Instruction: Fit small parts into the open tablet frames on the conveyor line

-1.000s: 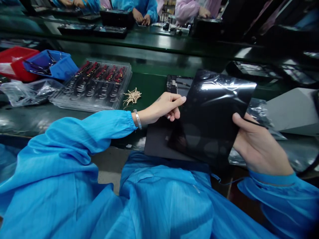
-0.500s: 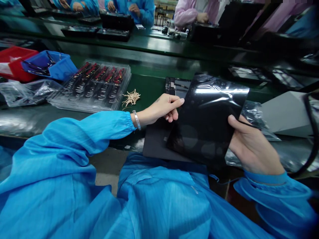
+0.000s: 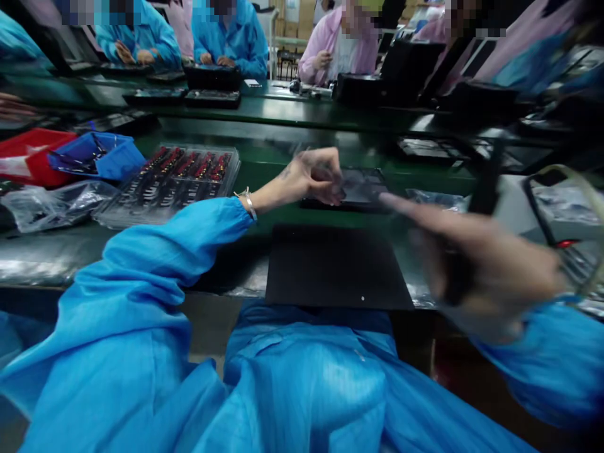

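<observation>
My left hand (image 3: pixel 314 176) reaches across the green bench (image 3: pixel 268 167), its fingers bent down over the left edge of a dark framed part (image 3: pixel 363 189) that lies flat there. My right hand (image 3: pixel 476 264) is smeared by motion at the right; one finger stretches left toward that part, and I cannot make out whether it holds anything. A matte black mat (image 3: pixel 337 267) lies at the bench's near edge between my blue sleeves. The glossy black sheet is not in view.
A clear tray of red and black parts (image 3: pixel 174 179) sits at the left, with a blue bin (image 3: pixel 97 156), a red bin (image 3: pixel 28 148) and a clear plastic bag (image 3: pixel 51 204) beyond it. Black trays (image 3: pixel 212 97) and co-workers line the far side. Black cables (image 3: pixel 535 204) hang at the right.
The glossy black sheet held in both hands has left view. My left hand moved forward onto the dark framed part, and my right hand swings fast to the right, blurred. The view tilted up.
</observation>
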